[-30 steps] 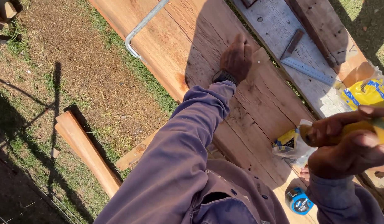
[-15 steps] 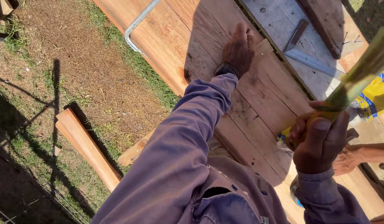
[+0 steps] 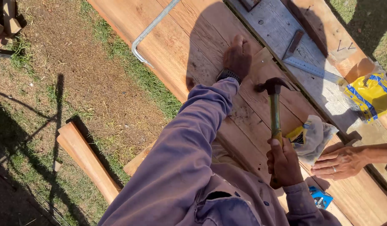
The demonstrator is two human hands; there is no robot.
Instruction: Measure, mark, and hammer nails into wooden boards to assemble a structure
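A metal square ruler (image 3: 308, 62) lies on a grey board (image 3: 273, 25). A yellow and blue bag (image 3: 369, 94) sits near it. A small clear bag (image 3: 312, 136) rests under another person's hand (image 3: 340, 161). A bent metal bar (image 3: 151, 31) sticks out over the grass (image 3: 135, 79). A loose wood block (image 3: 87, 159) lies on the ground.

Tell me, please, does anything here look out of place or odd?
Mostly tidy. A second person's hand rests flat on the planks close beside the hammer gripped in the right hand. The left hand presses on the planks near the hammer head.
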